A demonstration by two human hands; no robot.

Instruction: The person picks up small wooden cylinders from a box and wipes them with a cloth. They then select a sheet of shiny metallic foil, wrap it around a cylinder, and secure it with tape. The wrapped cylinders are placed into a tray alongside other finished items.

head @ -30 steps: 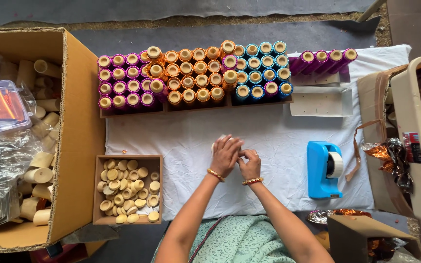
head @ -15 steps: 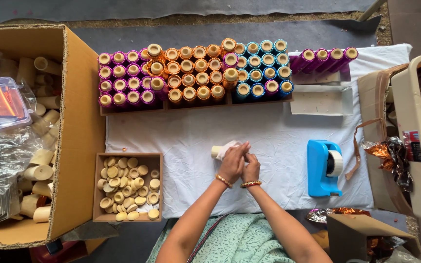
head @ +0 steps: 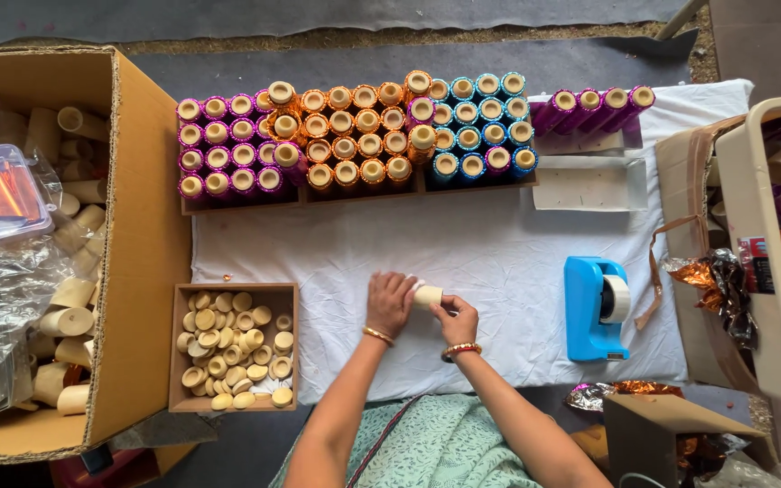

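A small cream tube (head: 427,295) is held just above the white-covered surface (head: 499,253), near the middle of its near edge. It is gripped by the left hand (head: 389,304), whose fingers are curled over one end, and by the right hand (head: 456,317), closed on the other. A small box of cream discs (head: 232,348) is seen at the near left corner, a blue tape dispenser (head: 597,307) towards the right edge, and rows of foil-wrapped tubes (head: 363,136) along the far edge.

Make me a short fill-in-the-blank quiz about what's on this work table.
1. Both hands, left hand and right hand, hold one small cream ____.
2. The tape dispenser on the white cloth is ____ in colour.
3. The small box of cream discs lies to the person's ____.

Missing words: tube; blue; left
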